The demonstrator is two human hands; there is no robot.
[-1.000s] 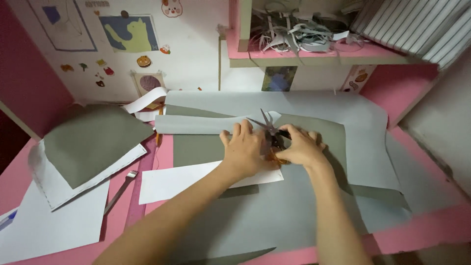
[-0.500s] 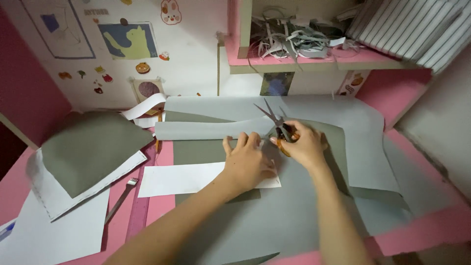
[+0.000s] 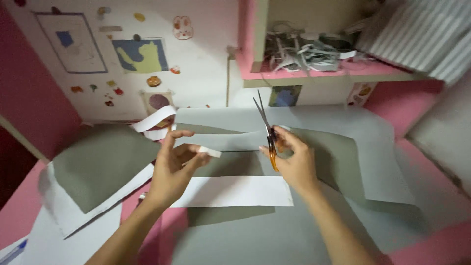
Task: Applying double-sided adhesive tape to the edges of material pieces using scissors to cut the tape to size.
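Note:
My right hand (image 3: 290,164) grips orange-handled scissors (image 3: 267,131), blades parted and pointing up and away, above large grey paper sheets (image 3: 353,162) on the pink table (image 3: 431,240). My left hand (image 3: 174,167) is lifted a little, fingers spread, pinching a small white paper scrap (image 3: 210,152) at the fingertips. A white paper strip (image 3: 235,191) lies flat just below both hands on the grey sheets.
An olive-grey sheet on white paper (image 3: 98,167) lies at the left. A curled white strip (image 3: 154,120) sits by the wall. A pink shelf (image 3: 314,73) above holds a heap of paper cuttings (image 3: 304,51). A ribbed grey panel (image 3: 422,34) leans at the right.
Both hands rose off the paper. The right hand lifted the scissors upright; the left hand, earlier pressed flat on the sheet, now holds a small white scrap.

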